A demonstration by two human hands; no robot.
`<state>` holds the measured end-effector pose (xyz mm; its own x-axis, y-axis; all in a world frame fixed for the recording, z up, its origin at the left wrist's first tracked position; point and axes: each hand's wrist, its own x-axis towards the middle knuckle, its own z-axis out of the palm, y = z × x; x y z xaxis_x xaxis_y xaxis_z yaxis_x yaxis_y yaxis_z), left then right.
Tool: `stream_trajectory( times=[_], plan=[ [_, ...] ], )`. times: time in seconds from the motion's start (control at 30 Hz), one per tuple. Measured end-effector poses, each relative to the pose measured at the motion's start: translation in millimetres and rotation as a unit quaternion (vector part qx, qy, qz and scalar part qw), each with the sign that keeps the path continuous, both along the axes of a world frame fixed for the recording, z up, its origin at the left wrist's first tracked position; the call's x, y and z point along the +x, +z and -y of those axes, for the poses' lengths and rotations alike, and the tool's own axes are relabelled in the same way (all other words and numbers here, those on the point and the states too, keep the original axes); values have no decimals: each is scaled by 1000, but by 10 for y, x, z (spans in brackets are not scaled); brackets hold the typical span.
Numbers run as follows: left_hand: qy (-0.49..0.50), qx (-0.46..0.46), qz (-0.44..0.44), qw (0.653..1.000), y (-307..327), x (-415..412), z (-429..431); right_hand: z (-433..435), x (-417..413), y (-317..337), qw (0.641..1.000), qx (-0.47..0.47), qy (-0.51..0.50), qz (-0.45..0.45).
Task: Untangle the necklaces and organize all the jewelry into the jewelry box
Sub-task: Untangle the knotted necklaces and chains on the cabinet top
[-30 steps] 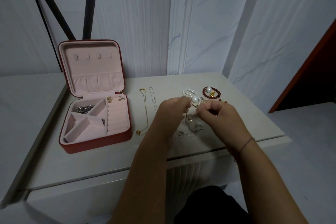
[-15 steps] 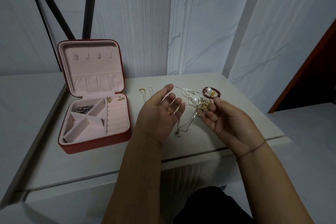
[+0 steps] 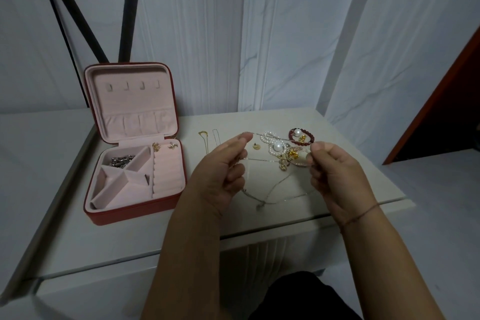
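Above the bench [image 3: 145, 241], a thin silver necklace [image 3: 260, 205] was pinched in the grip of the left hand [image 3: 223, 171] and the right hand [image 3: 335, 174], with the loose jewelry [image 3: 281, 148] lying at twelve o'clock and the open jewelry box [image 3: 135, 212] at nine o'clock.

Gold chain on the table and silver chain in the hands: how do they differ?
The gold chain is yellow; the silver chain is pale grey. The gold chain lies on the table; the silver chain is pinched between the left hand and the right hand. The gold chain looks straight; the silver chain sags in crossing loops. Both are thin and outside the jewelry box.
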<state>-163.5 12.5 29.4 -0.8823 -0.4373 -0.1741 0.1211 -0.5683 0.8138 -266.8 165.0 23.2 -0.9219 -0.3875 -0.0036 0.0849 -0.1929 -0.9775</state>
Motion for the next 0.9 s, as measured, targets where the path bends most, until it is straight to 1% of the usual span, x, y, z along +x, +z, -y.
stream_trajectory(
  times=[0.17, 0.33, 0.4, 0.47, 0.53, 0.6, 0.63, 0.7, 0.77, 0.8, 0.9],
  plan=[
    [29, 39, 3, 999, -21, -11, 18, -49, -22, -27, 998, 50, -26, -16],
    [29, 78, -3, 997, -14, -18, -2, -62, -38, -23, 991, 106, -15, -83],
    [27, 89, -5, 996, -12, -16, 3, -73, -42, -45, 987, 129, -4, -94],
    [22, 93, -4, 995, -19, -16, 17, -73, -47, -68, 990, 125, -2, -64],
    [11, 97, -8, 995, -23, -12, 22, -55, -51, -58, 996, 84, -2, 6],
    [-1, 108, -23, 994, -12, -4, 19, -40, -48, -23, 994, -30, 21, 107],
    [-8, 116, -31, 993, -3, 2, 14, -43, -46, 5, 983, -86, 36, 157],
    [-22, 135, -39, 990, 14, 7, 6, -63, -51, 45, 960, -147, 76, 227],
    [-39, 147, -36, 988, 19, 5, 0, -86, -70, 50, 949, -156, 113, 249],
    [-45, 149, -35, 987, 18, 4, -1, -100, -86, 38, 951, -142, 120, 245],
    [-56, 144, -46, 987, 1, 5, 11, -136, -109, 5, 975, -51, 93, 194]
  ],
)
